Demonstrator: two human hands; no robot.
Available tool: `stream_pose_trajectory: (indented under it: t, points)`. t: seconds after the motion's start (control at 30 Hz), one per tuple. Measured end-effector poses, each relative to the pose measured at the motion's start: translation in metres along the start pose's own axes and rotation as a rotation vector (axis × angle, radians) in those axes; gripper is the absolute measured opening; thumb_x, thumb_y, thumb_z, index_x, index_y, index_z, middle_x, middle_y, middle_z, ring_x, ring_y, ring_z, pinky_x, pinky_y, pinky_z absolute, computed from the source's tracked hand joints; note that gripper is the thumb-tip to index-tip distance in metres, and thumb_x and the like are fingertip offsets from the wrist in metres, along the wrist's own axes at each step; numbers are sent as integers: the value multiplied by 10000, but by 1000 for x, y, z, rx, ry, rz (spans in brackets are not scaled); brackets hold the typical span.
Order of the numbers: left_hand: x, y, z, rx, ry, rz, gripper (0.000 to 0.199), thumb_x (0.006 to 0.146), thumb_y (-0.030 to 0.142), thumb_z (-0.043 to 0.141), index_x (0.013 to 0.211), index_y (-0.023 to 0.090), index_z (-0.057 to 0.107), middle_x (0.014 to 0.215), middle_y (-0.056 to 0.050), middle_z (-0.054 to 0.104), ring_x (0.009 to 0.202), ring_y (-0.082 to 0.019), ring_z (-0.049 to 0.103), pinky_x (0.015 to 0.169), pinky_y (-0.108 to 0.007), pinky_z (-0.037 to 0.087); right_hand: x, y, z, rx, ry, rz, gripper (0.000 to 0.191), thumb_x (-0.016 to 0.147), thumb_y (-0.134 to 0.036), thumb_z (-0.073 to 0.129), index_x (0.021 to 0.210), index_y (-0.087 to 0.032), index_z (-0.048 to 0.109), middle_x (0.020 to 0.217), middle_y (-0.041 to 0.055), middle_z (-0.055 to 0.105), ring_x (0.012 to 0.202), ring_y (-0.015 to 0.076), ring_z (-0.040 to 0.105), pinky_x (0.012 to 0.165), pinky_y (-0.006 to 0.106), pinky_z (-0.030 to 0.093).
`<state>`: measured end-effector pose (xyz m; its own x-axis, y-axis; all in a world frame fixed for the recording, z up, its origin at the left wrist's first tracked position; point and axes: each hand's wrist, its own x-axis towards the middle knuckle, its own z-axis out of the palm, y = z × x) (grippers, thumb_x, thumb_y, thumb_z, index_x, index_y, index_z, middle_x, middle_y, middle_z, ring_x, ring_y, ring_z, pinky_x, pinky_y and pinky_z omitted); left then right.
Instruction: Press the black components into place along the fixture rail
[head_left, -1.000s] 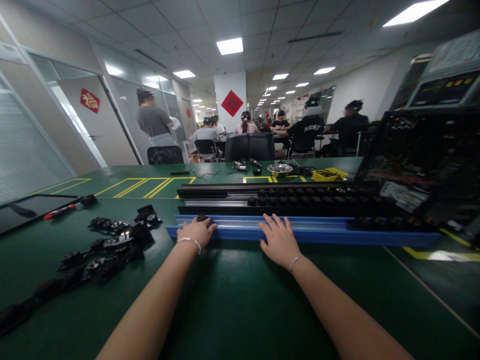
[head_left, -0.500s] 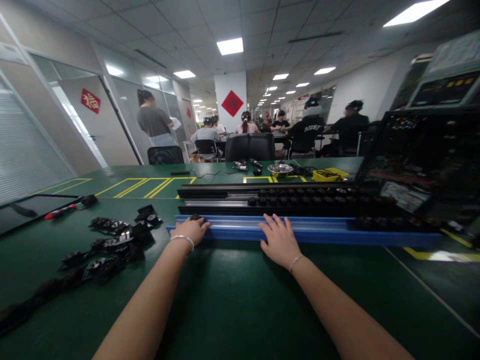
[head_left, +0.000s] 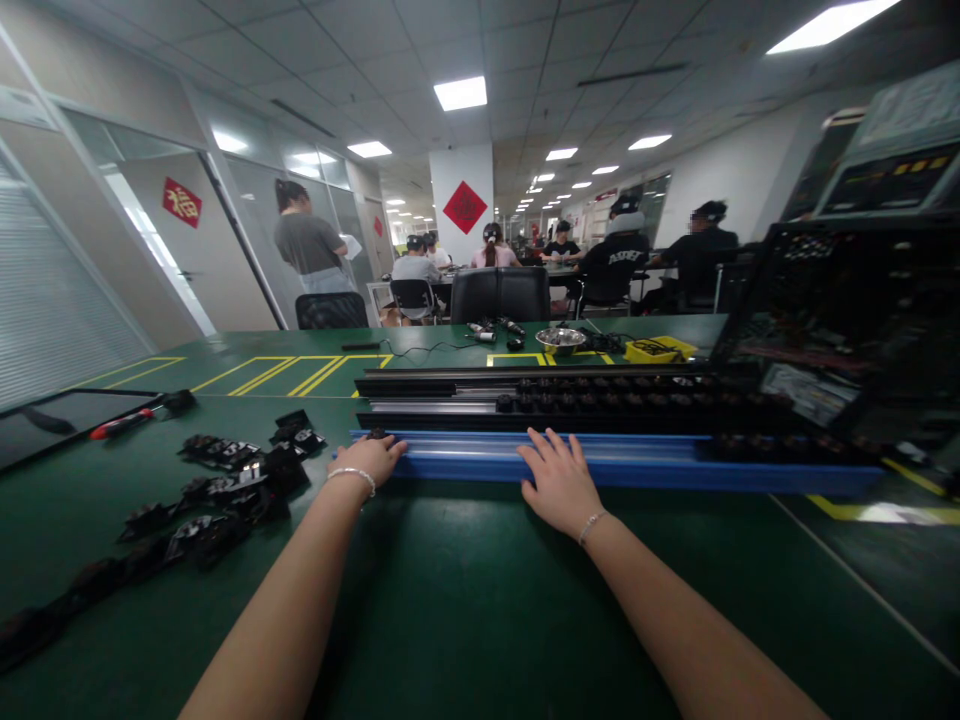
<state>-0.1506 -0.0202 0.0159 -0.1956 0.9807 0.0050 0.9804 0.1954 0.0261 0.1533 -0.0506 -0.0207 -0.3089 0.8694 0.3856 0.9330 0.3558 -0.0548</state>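
Note:
A long blue rail (head_left: 465,462) lies crosswise in front of me, with several dark parts (head_left: 772,446) seated in its right end. At the rail's left end, my left hand (head_left: 369,458) is closed over a small black part (head_left: 376,434), mostly hidden under the fingers. My right hand (head_left: 559,478) rests on the rail's middle, its fingers spread and holding nothing. Just behind it are black rails (head_left: 420,420), with several dark round parts (head_left: 600,398) lined up in them.
Black components (head_left: 225,490) are heaped on the green table (head_left: 465,600) at left, near a red screwdriver (head_left: 124,424). A metal bowl (head_left: 561,340) and yellow tray (head_left: 660,349) stand farther back. A dark open rack (head_left: 840,300) rises at right. People sit and stand beyond.
My left hand has slid a little to the left along the blue rail, and the small black part under it has moved too. My right hand has stayed in place.

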Motion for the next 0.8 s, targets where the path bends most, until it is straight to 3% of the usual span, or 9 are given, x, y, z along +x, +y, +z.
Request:
stream_pose_trajectory:
  t: [0.43,0.8]
  points:
    - [3,-6,-11,8,-128,-31,553,830,534,244,1271,299,481,1321,-69,492,1194,-299,447,920,-432,387,0,0,1,0,7,-1,449,758,-300,471,1202,-248,502,1405,53,357,1288,278,254,1051,490,84]
    - [6,-17,-9,9,-83,-46,541,832,508,254,1244,278,518,1265,-92,543,1149,-284,494,893,-403,409,-1,0,3,1,27,-2,442,750,-289,473,1188,-247,512,1399,52,368,1284,279,263,1054,489,88]
